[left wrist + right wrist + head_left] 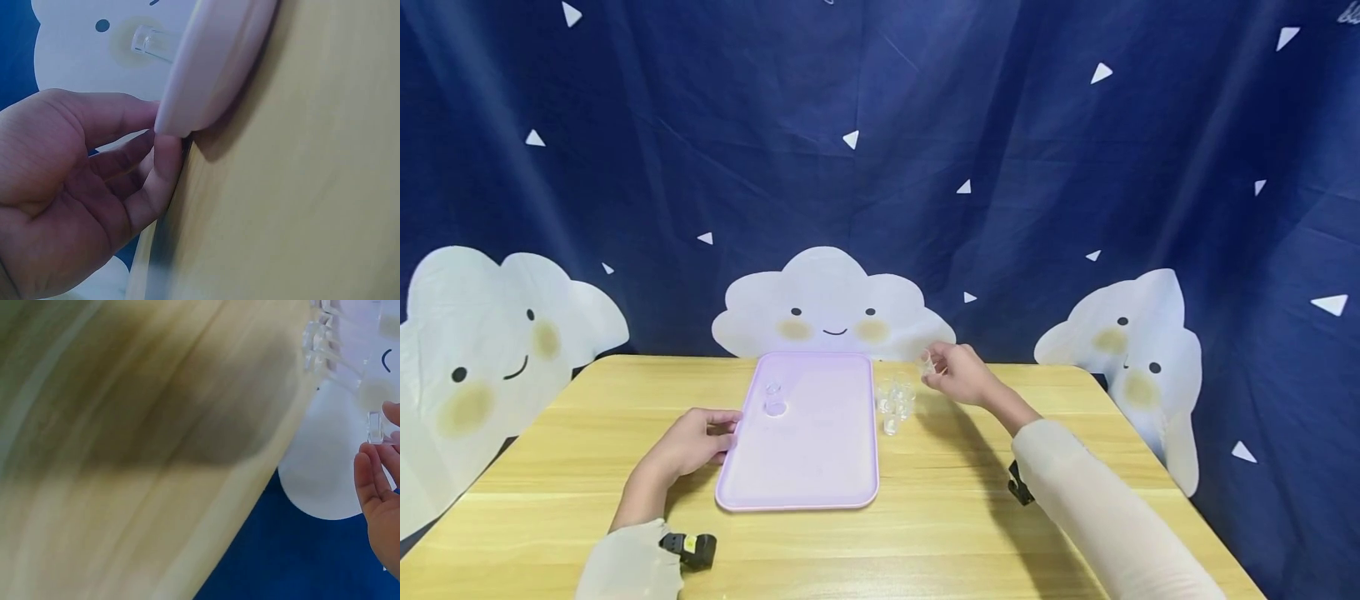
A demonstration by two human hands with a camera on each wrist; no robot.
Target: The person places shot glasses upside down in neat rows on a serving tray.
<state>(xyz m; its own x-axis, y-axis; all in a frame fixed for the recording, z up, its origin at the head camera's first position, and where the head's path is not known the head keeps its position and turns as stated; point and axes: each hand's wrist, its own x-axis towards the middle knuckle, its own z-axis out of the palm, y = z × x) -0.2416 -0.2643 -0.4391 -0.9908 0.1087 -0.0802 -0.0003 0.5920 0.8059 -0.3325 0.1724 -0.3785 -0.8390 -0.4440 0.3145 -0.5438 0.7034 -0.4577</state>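
A pale pink-lilac tray [808, 454] lies on the wooden table, with one small clear shot glass [774, 400] standing upright near its left side. My left hand [696, 446] grips the tray's left edge; in the left wrist view, thumb and fingers [119, 115] meet its rim. Raised beyond the tray's right side, my right hand [961, 375] pinches another clear shot glass [927, 364] between thumb and fingers. That held glass [375, 428] also shows in the right wrist view, where the hand is partly cut off by the frame edge. Several more clear glasses [897, 400] stand clustered against the tray's right side.
The wooden table [970, 533] ends at a dark blue curtain [910, 208] with white clouds and triangles. A black wrist camera [692, 548] sits on the left sleeve, another [1019, 483] on the right.
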